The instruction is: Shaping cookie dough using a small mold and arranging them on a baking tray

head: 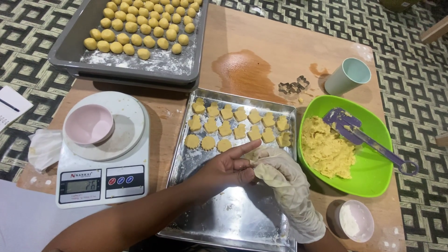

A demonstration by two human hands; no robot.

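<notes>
Over a metal baking tray [280,105], my bare left hand [228,167] and my right hand [285,179], in a loose pale glove, meet. My left index finger points out while the thumb and other fingers pinch the glove at my right fingertips. The gloved fingers are curled; what lies inside them is hidden. Several cut dough shapes [233,126] lie in rows on the far half of the tray. The near half is bare and dusted with flour.
A green bowl [373,179] to the right holds yellow dough [326,149] and a purple spatula [359,135]. Also here are metal cookie cutters [294,86], a pale cup [347,75], a small flour bowl [357,220], a kitchen scale [102,179] with a pink bowl [88,123], and a grey tray [70,51] of dough balls [144,25].
</notes>
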